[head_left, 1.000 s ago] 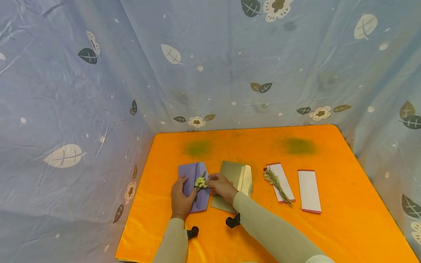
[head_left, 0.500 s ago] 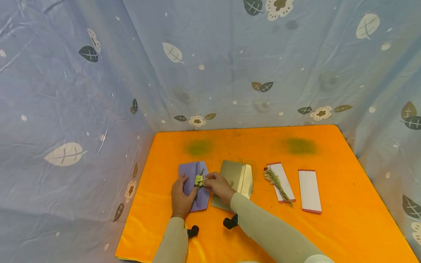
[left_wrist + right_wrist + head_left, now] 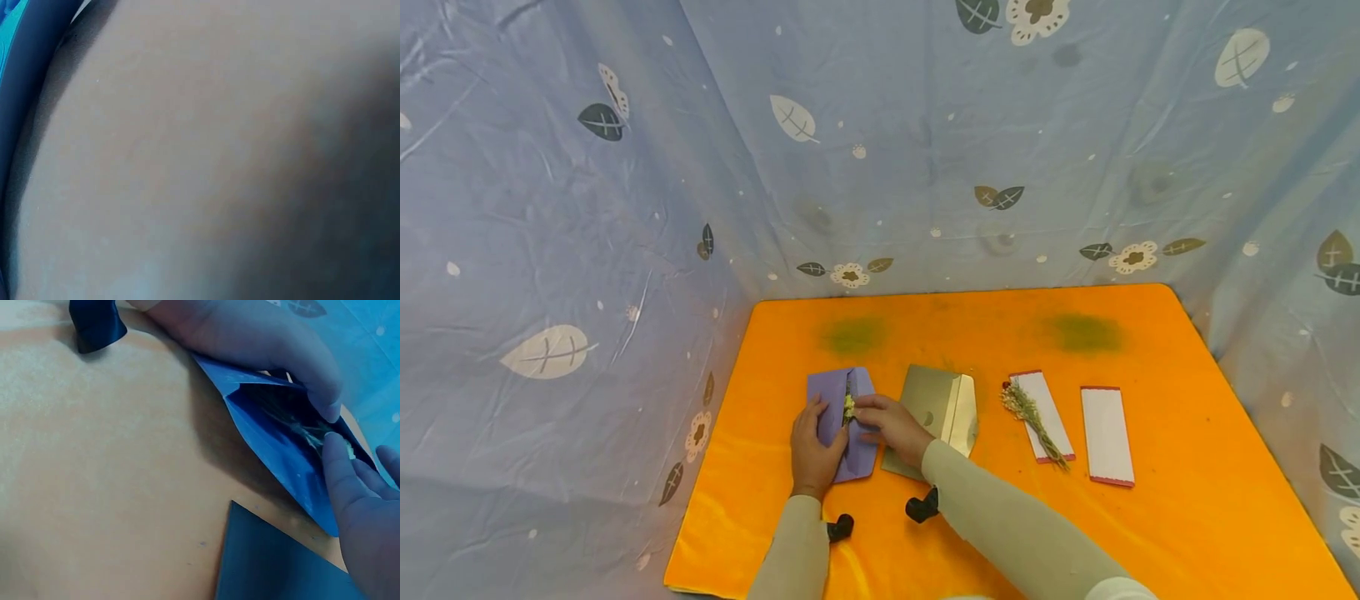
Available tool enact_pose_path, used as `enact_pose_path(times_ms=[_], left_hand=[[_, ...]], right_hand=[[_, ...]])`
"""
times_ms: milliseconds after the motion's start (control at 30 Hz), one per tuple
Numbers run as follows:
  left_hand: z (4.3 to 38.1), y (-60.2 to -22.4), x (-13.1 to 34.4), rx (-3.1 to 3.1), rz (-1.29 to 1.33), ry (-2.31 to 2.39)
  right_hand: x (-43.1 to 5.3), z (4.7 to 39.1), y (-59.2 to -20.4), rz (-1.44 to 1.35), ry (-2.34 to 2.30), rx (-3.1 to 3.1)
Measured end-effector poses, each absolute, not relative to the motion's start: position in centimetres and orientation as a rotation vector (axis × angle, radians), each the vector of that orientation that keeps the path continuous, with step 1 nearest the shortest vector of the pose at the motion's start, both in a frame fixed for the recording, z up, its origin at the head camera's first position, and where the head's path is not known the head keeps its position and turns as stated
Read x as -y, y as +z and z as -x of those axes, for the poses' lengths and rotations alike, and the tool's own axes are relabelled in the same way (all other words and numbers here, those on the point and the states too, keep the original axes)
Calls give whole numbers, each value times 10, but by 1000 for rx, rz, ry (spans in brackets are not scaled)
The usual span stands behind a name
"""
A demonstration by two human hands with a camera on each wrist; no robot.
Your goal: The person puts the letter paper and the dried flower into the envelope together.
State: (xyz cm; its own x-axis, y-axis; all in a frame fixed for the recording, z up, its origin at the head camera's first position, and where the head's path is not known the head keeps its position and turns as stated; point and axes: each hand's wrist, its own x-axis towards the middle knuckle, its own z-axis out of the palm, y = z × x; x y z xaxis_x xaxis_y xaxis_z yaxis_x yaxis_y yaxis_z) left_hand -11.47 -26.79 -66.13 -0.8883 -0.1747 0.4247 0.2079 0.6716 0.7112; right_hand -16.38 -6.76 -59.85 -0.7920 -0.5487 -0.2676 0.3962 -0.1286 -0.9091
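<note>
A purple envelope [image 3: 829, 387] lies at the left of the orange-covered table, its flap folded out to the right. My left hand [image 3: 815, 454] holds it down, with the thumb at the pocket's mouth, which gapes in the right wrist view. Inside that mouth sits a small bunch of dried flowers [image 3: 848, 408] with yellow-green heads and thin stems [image 3: 300, 428]. The right hand [image 3: 897, 425] pinches the bunch by its flower heads at the opening. Only blurred skin fills the left wrist view.
Right beside the purple envelope is a gold envelope [image 3: 925, 392], partly under my right hand. Farther right, another dried bunch [image 3: 1030, 417] lies across a white card with red ends [image 3: 1051, 417]. A second white card [image 3: 1105, 433] lies beyond it. Patterned curtains surround the table.
My right hand has moved left, carrying the flower bunch from on top of the flap into the purple envelope's pocket. The left hand has stayed in place.
</note>
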Motion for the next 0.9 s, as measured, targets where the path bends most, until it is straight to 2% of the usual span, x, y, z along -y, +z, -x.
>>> enact_pose_path(times_ms=[233,900], left_hand=[[115,-661,267,2423,9,-1118],[116,-663,269,2396,33,-1085]], right_hand=[[69,158,-601,73,-2085,-1475],[84,162,-605,167,-2009,-1334]])
